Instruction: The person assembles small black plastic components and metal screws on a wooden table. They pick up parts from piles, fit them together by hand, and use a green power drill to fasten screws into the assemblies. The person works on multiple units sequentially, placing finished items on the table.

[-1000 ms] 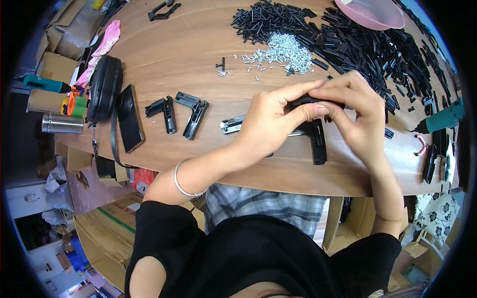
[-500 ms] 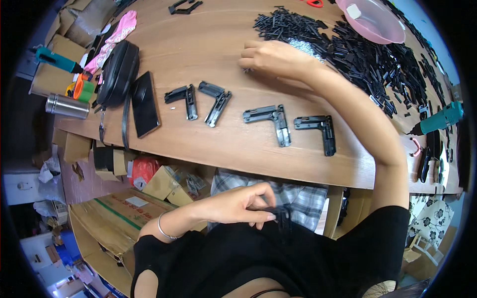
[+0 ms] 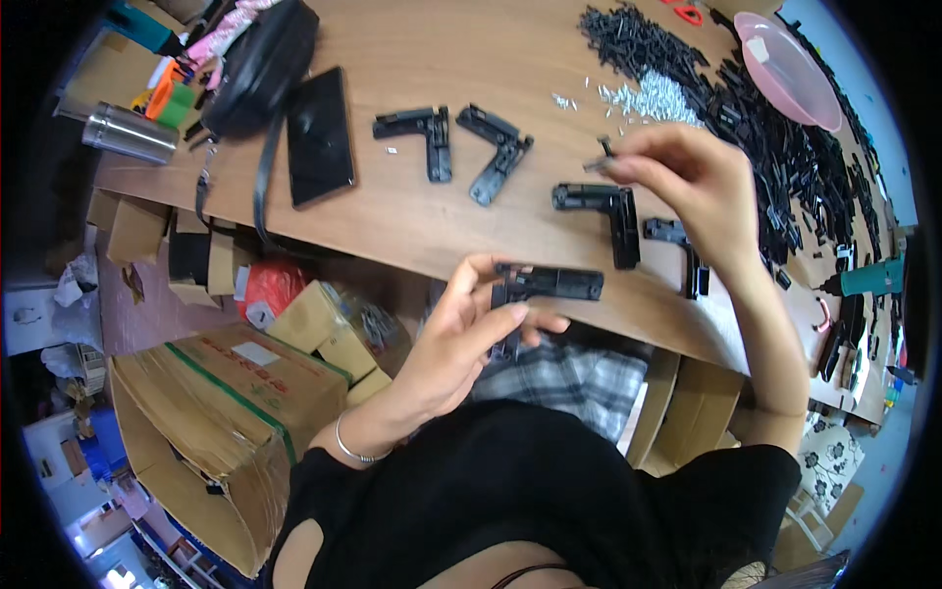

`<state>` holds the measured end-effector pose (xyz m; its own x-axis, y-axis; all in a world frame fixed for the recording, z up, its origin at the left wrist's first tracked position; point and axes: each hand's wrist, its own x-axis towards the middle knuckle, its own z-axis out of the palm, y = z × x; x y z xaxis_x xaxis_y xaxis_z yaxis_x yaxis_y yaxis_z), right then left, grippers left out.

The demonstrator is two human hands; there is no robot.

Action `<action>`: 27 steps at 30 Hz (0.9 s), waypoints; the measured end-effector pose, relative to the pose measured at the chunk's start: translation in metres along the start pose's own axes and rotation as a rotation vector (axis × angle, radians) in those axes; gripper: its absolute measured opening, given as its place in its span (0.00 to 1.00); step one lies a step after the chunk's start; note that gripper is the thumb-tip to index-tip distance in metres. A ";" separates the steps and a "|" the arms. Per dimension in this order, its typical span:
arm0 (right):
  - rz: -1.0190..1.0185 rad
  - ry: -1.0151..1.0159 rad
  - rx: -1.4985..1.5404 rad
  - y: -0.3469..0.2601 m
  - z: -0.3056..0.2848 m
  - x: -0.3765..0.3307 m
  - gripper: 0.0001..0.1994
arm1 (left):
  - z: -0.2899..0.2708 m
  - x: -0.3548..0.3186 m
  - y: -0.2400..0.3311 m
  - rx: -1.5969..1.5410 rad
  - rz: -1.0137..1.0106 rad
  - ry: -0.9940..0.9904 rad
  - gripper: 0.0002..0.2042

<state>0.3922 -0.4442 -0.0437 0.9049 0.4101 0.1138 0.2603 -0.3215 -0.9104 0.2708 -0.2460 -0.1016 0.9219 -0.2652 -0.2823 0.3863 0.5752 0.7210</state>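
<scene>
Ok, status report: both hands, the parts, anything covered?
Left hand holding black angled part. Right hand pinching small dark piece. Four more angled parts on table, right hand partly covering one.

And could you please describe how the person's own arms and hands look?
The left hand and right hand wear no gloves. The black sleeves are short, leaving both forearms bare. A thin, silver-coloured bangle circles the left forearm; no bracelet shows on the right.

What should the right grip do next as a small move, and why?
Probably the right grip should bring its small dark piece toward the black L-shaped part: the left grip holds that part, while the pinched piece is apart from it.
</scene>
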 end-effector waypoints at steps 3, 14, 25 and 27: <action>-0.172 0.104 -0.212 -0.012 0.012 -0.051 0.07 | 0.004 0.003 -0.005 0.032 0.006 -0.049 0.18; -0.209 0.323 -0.083 0.022 0.055 -0.108 0.08 | 0.023 -0.001 -0.027 0.306 0.096 -0.266 0.18; -0.308 0.345 0.439 0.029 0.065 -0.130 0.18 | 0.037 -0.006 -0.038 0.725 0.476 -0.085 0.13; -0.182 0.208 0.695 0.022 0.059 -0.131 0.18 | 0.035 -0.004 -0.028 0.876 0.658 -0.147 0.15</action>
<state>0.2599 -0.4548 -0.1016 0.9308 0.2133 0.2968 0.2017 0.3775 -0.9038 0.2551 -0.2881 -0.0977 0.9049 -0.2316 0.3571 -0.3862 -0.0937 0.9177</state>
